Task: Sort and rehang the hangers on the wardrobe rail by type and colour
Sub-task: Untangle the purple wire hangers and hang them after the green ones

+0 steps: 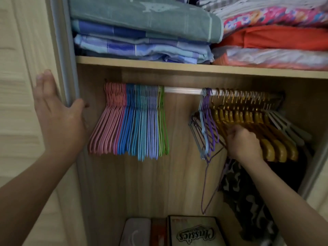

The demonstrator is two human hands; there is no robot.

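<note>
A white rail [182, 90] runs across the wardrobe. At its left end hang thin hangers grouped by colour: pink [108, 119], blue [127, 121], light blue and lilac [147, 123], green [164, 121]. Right of a bare stretch hang a few grey and purple wire hangers [206, 125], then several yellow-brown wooden hangers [252, 121] and white plastic ones [287, 126]. My right hand [243, 142] grips a purple wire hanger [209, 183] that dangles below it, off the rail. My left hand [56, 112] rests flat against the wardrobe's left door edge [71, 68], thumb around it.
A shelf [195, 67] above the rail carries folded blankets and bedding [142, 32]. A camouflage garment [248, 197] hangs at lower right. Boxes [193, 233] stand on the wardrobe floor. A panelled door [16, 86] fills the left side.
</note>
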